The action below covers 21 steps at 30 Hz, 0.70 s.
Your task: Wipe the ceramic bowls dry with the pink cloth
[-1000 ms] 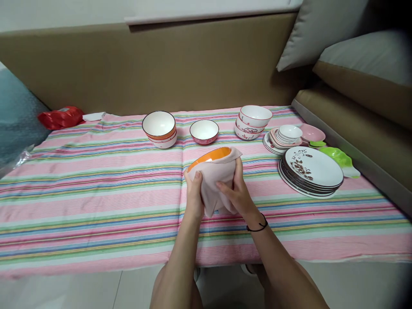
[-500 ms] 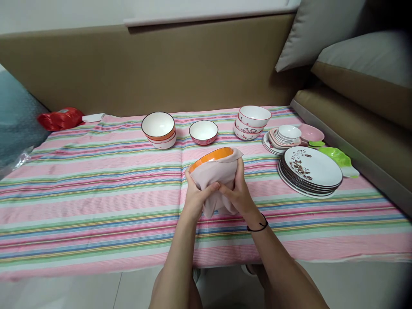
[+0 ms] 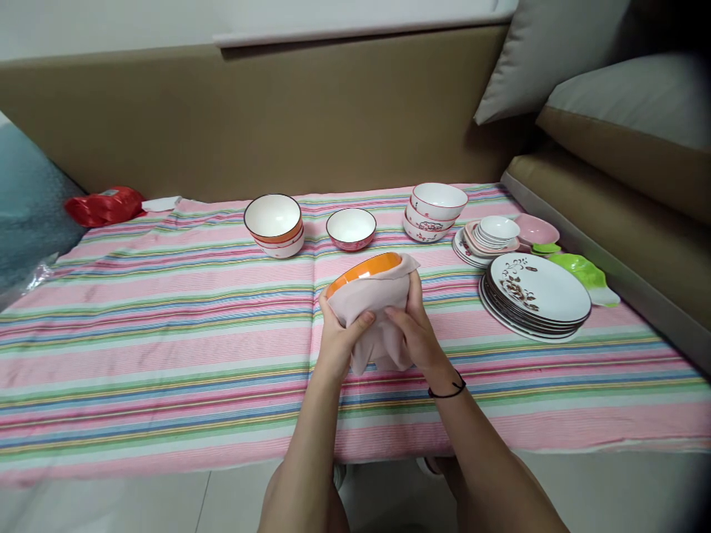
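Observation:
Between my hands an orange bowl (image 3: 364,272) is held up, tilted, its near side covered by a pale pink cloth (image 3: 369,300). My left hand (image 3: 340,337) grips the bowl's left side, thumb pressed on the cloth. My right hand (image 3: 415,326) is closed on the right side through the cloth, its thumb also on the front. Most fingers are hidden behind the bowl and cloth. Just beyond stands a small bowl with a red outside (image 3: 351,231). Left of it is a stack of bowls (image 3: 275,226), the upper one orange-banded.
White red-rimmed bowls (image 3: 436,215) are stacked at the back right. Near them are small dishes (image 3: 494,233), a pile of flower-patterned plates (image 3: 536,296) and a green leaf-shaped dish (image 3: 583,274). A red shiny bundle (image 3: 105,206) lies far left on the striped cloth (image 3: 167,333).
My thumbs have moved apart on the cloth, the right one shifting up and right. The bowl stays in nearly the same place; the other dishes have not moved.

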### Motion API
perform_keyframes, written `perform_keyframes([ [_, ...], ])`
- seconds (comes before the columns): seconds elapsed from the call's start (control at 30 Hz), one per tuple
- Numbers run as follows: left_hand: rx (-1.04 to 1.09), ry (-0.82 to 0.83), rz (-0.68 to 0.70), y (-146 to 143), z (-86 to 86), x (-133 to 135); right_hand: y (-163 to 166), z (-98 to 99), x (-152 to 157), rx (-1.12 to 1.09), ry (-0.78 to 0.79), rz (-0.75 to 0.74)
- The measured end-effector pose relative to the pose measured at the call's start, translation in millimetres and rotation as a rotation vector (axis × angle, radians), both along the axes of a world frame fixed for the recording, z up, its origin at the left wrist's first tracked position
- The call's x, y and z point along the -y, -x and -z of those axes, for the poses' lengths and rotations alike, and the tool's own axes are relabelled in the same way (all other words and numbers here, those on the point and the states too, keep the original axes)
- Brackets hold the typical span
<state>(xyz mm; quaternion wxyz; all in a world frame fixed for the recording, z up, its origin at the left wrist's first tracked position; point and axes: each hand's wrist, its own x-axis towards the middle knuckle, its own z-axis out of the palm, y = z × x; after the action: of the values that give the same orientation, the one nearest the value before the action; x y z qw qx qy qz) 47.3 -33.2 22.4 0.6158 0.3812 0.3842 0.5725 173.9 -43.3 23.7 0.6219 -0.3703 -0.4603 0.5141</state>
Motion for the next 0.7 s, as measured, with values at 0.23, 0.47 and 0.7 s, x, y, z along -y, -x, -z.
perform_keyframes([
  [0.23, 0.038, -0.007, -0.027, -1.6, 2.3, -1.0, -0.8, 5.5, -4.6, 0.030, -0.044, 0.092],
  [0.47, 0.037, -0.013, -0.022, -1.9, 2.7, -0.7, 1.7, -4.6, 0.7, -0.003, -0.015, -0.002],
  [0.7, 0.021, -0.008, -0.017, -0.6, 4.0, -1.0, 3.3, -3.5, 1.3, 0.063, -0.030, 0.054],
])
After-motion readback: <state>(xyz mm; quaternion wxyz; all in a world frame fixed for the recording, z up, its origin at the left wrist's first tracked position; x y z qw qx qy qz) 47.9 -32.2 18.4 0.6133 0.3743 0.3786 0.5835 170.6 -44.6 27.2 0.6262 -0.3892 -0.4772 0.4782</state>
